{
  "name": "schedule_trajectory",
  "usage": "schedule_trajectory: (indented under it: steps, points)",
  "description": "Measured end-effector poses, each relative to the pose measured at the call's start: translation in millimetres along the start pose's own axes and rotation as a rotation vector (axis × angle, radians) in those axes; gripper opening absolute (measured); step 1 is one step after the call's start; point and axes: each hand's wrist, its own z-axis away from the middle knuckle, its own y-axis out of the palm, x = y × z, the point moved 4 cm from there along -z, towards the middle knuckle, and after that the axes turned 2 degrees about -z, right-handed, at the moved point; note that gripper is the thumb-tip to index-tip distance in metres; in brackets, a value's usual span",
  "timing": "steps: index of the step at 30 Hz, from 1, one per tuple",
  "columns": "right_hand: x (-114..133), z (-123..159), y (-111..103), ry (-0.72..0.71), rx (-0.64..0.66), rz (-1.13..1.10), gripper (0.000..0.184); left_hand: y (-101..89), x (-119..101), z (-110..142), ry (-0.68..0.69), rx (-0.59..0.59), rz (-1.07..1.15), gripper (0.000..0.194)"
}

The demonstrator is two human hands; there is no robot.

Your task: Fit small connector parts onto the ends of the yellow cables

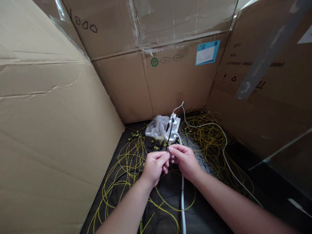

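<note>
My left hand (154,167) and my right hand (185,161) meet in the middle of the head view, both closed in a pinch with fingertips almost touching. A thin black cable (170,131) runs from the white power strip (172,136) down to the left fingertips, which appear to grip it. Whatever is pinched in the right fingers is too small and too covered to make out. Just beyond the hands, a crumpled clear plastic bag (158,126) lies against the strip. Small black and yellow pieces (156,148) are scattered beside it.
Thin yellow cable lies in loose loops (126,165) at left and in a dense tangle (207,136) at right. A thick white cord (183,201) passes under my hands. Large cardboard boxes stand left (48,136), behind (170,84) and right (263,107).
</note>
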Motion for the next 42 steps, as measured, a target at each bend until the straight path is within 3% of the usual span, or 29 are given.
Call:
schedule_trajectory:
  steps: [16,33,42]
  points:
    - [0.6,1.6,3.6,0.031,0.082,-0.039,0.021,-0.2,1.4,-0.5,-0.011,0.012,0.001,0.03]
    - [0.6,1.1,1.8,0.034,0.03,-0.002,0.023,0.4,0.7,-0.7,-0.036,0.006,0.002,0.03]
    - [0.9,0.5,0.5,0.066,0.016,-0.178,0.023,2.3,-2.1,3.0,-0.034,0.054,-0.008,0.032]
